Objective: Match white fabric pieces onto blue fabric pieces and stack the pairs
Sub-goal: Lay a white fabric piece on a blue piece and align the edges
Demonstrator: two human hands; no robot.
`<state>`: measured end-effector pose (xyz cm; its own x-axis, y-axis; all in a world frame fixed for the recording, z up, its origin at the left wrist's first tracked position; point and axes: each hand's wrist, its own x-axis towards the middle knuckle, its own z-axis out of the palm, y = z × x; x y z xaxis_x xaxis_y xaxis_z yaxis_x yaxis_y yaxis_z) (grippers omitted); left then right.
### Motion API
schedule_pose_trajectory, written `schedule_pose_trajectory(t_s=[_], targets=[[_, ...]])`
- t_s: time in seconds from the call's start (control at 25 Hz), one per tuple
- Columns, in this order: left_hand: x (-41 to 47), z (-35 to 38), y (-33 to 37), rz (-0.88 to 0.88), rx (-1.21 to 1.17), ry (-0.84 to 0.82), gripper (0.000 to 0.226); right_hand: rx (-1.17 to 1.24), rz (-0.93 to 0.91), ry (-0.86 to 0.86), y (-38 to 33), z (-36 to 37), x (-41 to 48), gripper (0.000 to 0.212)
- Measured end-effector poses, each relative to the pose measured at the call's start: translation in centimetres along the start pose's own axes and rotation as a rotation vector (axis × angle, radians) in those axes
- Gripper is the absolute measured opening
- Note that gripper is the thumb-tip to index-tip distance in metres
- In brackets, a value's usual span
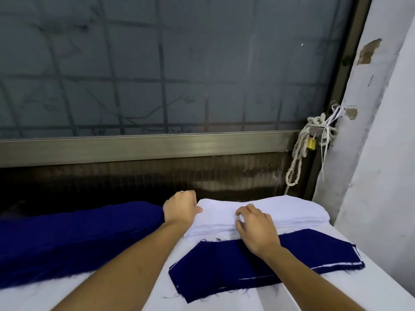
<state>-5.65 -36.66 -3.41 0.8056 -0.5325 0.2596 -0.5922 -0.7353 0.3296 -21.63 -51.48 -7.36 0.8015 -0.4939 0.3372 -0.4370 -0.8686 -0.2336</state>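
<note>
white table top fills the bottom edge. blue fabric heap lies at left; left hand curls round the white fabric stack's end at centre, right hand pinches its top layer, above a blue fabric piece. barred window behind; rope, padlock, chipped wall at right.

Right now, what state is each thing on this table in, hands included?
White stack: piled in neat layers, gripped by both hands.
Left hand: curled over the stack's left end.
Right hand: fingers curled, pinching the stack's near edge.
Blue piece: lying flat in front of the stack, edges frayed.
Blue pile: heaped to the left.
Padlock: hanging from knotted rope.
</note>
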Motion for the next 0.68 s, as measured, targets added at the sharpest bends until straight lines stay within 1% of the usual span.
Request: schedule_pose_trajectory(t_s=[0.12, 0.24, 0.32, 0.4, 0.48, 0.68], targets=[[0.2, 0.1, -0.2, 0.073, 0.132, -0.001, 0.028, -0.03, 0.0, -0.007, 0.0, 0.1, 0.1, 0.032], [-0.1, 0.1, -0.3, 0.155, 0.275, 0.067, 0.032, -0.045, 0.002, -0.022, 0.1, 0.0, 0.2, 0.031], [-0.3, 0.1, -0.2, 0.188, 0.264, 0.124, 0.028, -0.046, 0.007, -0.029, 0.0, -0.1, 0.2, 0.031], [-0.4, -0.3, -0.1, 0.192, 0.177, 0.154, 0.019, -0.048, 0.005, -0.044, -0.1, -0.2, 0.1, 0.032], [-0.5, -0.7, 0.1, 0.215, 0.169, 0.148, 0.016, -0.041, 0.0, -0.064, -0.2, -0.3, 0.1, 0.034], [-1.1, -1.6, 1.1, 0.29, 0.351, 0.066, 0.018, -0.008, 0.016, -0.081, -0.7, -0.7, -0.5, 0.044]])
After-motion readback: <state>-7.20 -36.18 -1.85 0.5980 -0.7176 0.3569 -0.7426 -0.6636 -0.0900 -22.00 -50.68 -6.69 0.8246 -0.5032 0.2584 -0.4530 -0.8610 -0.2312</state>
